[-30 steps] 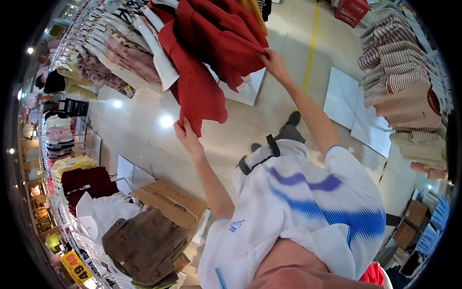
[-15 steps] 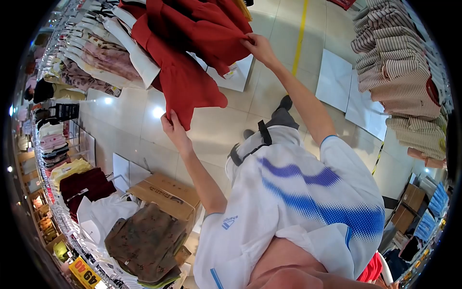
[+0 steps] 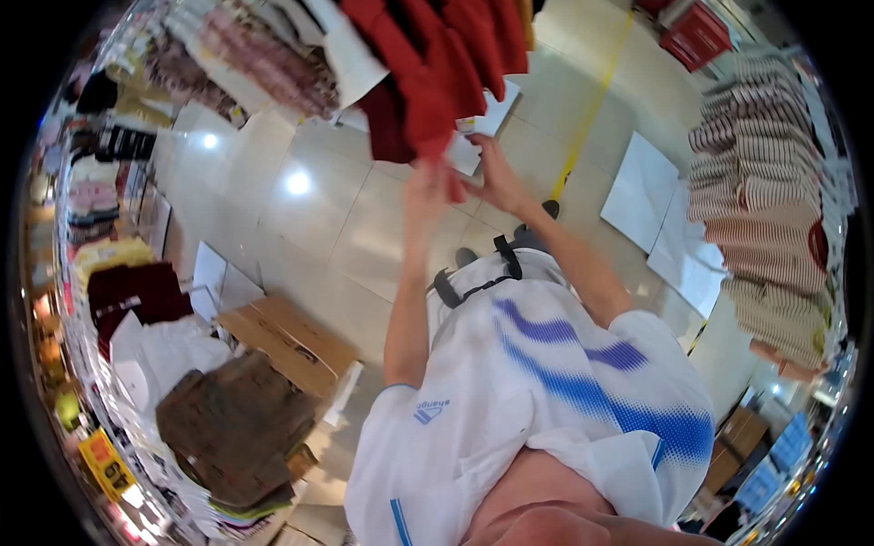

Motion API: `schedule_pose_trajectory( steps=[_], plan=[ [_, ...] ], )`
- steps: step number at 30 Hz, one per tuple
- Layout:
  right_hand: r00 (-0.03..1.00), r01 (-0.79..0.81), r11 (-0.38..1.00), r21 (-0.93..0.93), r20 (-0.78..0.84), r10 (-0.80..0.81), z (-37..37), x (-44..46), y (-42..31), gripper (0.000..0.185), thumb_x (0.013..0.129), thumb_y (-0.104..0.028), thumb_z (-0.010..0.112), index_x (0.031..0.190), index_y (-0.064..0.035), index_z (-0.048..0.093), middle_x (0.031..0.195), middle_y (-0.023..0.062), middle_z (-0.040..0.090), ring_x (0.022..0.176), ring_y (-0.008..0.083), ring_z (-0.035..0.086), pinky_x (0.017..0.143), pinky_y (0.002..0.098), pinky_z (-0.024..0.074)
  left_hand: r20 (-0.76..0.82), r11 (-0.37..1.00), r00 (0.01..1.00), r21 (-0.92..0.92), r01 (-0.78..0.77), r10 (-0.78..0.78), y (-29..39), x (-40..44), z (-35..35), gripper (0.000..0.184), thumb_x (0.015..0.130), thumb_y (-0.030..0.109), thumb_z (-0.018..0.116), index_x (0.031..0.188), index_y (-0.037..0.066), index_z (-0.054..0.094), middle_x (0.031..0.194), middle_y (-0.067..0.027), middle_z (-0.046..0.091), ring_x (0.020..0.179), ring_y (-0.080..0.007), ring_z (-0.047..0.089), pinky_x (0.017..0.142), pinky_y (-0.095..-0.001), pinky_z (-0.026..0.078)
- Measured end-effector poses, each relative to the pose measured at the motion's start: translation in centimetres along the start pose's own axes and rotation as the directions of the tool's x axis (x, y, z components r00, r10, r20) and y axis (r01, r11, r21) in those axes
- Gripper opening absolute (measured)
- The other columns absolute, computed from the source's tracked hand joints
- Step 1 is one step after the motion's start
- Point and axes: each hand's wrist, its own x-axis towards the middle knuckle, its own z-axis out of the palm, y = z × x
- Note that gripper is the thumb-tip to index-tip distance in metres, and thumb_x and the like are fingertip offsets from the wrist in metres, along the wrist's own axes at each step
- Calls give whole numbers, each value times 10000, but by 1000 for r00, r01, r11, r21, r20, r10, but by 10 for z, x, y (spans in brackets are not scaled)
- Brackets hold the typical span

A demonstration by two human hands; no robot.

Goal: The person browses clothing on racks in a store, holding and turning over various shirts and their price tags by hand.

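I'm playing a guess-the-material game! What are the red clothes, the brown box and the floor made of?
The red clothes: cloth, looking matte, hanging in folds; which fibre, I can't tell.
The brown box: probably cardboard, dull, with flat panels.
The floor: likely glossy tile, with straight seams and bright reflections.

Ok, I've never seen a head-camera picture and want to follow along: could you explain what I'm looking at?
There is no machine: a person works with two bare hands. The camera sits on their head, looking forward and down, so their white shirt shows below. The left hand, blurred, seems to hold the lower end of a red garment; the right hand, open, is close beside it. Beneath is pale tiled floor. Striped tops hang at right; a cardboard box and a brown garment are at lower left.
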Motion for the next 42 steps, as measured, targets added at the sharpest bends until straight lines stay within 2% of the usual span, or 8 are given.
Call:
schedule_pose_trajectory(
  steps=[3, 7, 18, 25, 33, 38, 40, 42],
  plan=[
    [942, 334, 935, 122, -9, -335, 36, -26, 25, 378, 746, -55, 595, 1098, 14, 477, 1111, 170, 533, 1004, 261, 537, 837, 369, 434, 227, 890, 937, 316, -329, 265, 12, -5, 59, 179, 895, 156, 451, 931, 0, 530, 855, -189, 564, 858, -369, 544, 729, -424, 426],
    [937, -349, 932, 93, 54, 345, 51, 24, 86, 277, 737, -14, 522, 1008, 42, 534, 975, 145, 604, 890, 243, 582, 788, 344, 454, 227, 804, 775, -74, -589, 589, 27, -23, 81, 142, 874, 126, 504, 910, -11, 504, 832, -165, 544, 793, -331, 556, 686, -367, 443],
    [878, -455, 679, 575, 162, 451, 19, 51, 42, 314, 860, 4, 340, 1138, 40, 482, 1105, 124, 563, 1017, 220, 566, 902, 355, 468, -1, 969, 981, 152, 194, -196, -175, 6, -35, 228, 850, 212, 621, 847, 7, 520, 731, -55, 572, 674, -110, 535, 620, -268, 447],
    [830, -487, 576, 657, 142, 540, 2, 56, 35, 325, 908, -73, 375, 1216, 18, 421, 1159, 117, 525, 1024, 209, 555, 834, 360, 497, -126, 836, 953, 520, -173, 275, -207, 89, -3, 501, 732, 336, 718, 991, 14, 434, 1018, -169, 520, 939, -312, 559, 718, -426, 451],
    [810, -527, 466, 711, 255, 528, -39, 62, 25, 416, 926, -78, 363, 1337, -21, 338, 1216, 68, 507, 1093, 167, 513, 943, 345, 415, -304, 590, 952, 777, 218, 48, -221, 160, 37, 750, 646, 332, 738, 1247, 104, 352, 1232, -118, 404, 1114, -318, 463, 905, -520, 351],
    [869, -459, 680, 572, 131, 476, -60, 70, 59, 336, 919, -99, 433, 1247, -27, 441, 1122, 67, 563, 942, 149, 573, 797, 302, 476, -246, 901, 950, -340, -271, 193, -316, 192, 28, 531, 747, 210, 670, 1226, 97, 472, 1132, -131, 559, 1026, -336, 553, 842, -447, 446],
    [933, -348, 903, 252, -4, 360, -67, 74, 91, 215, 910, -59, 453, 1108, -7, 519, 939, 82, 633, 824, 155, 613, 721, 286, 495, -167, 994, 980, 19, -104, 106, -287, 157, 16, 380, 834, 173, 601, 1192, 76, 516, 1076, -126, 612, 940, -308, 608, 762, -413, 495],
    [940, -320, 934, 160, -66, 334, -70, 67, 87, 194, 904, -60, 468, 1079, -4, 531, 898, 84, 638, 812, 151, 618, 714, 287, 495, 108, 839, 974, -495, 226, -199, -199, 114, -10, 406, 852, 170, 602, 1223, 80, 463, 1104, -93, 594, 990, -244, 595, 786, -353, 503]
  ],
)
